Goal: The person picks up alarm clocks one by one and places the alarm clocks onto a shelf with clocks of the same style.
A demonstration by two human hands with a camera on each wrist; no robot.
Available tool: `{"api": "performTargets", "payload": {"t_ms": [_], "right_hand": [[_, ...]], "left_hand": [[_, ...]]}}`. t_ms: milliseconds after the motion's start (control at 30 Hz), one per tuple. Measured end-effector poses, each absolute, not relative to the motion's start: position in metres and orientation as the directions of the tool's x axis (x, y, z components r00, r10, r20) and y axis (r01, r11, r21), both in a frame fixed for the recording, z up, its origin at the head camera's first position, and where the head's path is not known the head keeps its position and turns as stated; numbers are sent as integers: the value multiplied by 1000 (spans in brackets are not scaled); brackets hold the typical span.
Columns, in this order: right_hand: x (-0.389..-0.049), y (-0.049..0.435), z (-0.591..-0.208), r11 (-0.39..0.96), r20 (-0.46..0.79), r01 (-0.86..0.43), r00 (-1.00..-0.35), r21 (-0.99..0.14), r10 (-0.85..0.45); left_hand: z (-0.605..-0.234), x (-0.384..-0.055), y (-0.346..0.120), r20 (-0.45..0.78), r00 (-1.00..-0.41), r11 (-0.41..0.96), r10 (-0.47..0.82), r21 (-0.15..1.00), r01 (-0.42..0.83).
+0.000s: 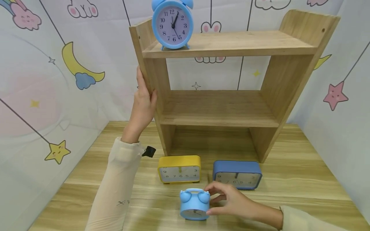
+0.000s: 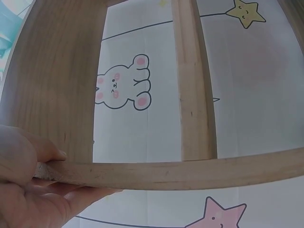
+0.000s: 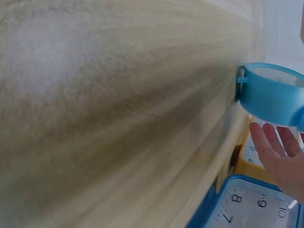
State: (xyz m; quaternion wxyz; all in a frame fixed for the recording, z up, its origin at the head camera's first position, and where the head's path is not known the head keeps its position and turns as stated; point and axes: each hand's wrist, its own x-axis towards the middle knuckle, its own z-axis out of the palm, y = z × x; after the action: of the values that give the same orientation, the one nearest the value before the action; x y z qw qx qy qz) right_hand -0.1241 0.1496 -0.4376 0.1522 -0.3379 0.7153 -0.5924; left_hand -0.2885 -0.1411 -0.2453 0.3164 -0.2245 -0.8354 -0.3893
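Note:
My left hand (image 1: 143,104) grips the left side panel of a wooden shelf (image 1: 219,109); in the left wrist view the thumb and fingers (image 2: 78,197) lie on either side of the panel's edge. My right hand (image 1: 231,200) is at the right side of a small light-blue twin-bell alarm clock (image 1: 194,203), which stands on the table. Its thumb is by the clock's front and the index finger by its back. In the right wrist view the spread fingers (image 3: 266,142) are right at the clock's side (image 3: 270,99).
A yellow rectangular clock (image 1: 179,160) and a blue rectangular clock (image 1: 237,166) stand in front of the shelf. A larger light-blue twin-bell clock (image 1: 173,41) sits on the top board at the left. Behind hangs a white cloth (image 1: 115,32) printed with stars and moons.

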Motion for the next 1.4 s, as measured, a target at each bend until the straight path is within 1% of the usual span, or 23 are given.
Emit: {"api": "performTargets", "payload": {"t_ms": [167,433,633,1400], "right_hand": [[-123,146,-445,7,172,-239,-719,-971,-673],[-120,141,-452,-3,147,-195,-728,-981,-670],[-118,138,-453,6,137,-187,-741,-982,-657],[-115,144,-450,0,118,-154,-758,-988,-642]], "left_hand": [[-245,-289,-142,710,-692,598,133,499,627],[-244,-287,-143,710,-693,596,129,503,626],[-243,-286,-143,704,-698,596,128,508,622],[-244,-287,-141,704,-698,593,131,509,624]]}}
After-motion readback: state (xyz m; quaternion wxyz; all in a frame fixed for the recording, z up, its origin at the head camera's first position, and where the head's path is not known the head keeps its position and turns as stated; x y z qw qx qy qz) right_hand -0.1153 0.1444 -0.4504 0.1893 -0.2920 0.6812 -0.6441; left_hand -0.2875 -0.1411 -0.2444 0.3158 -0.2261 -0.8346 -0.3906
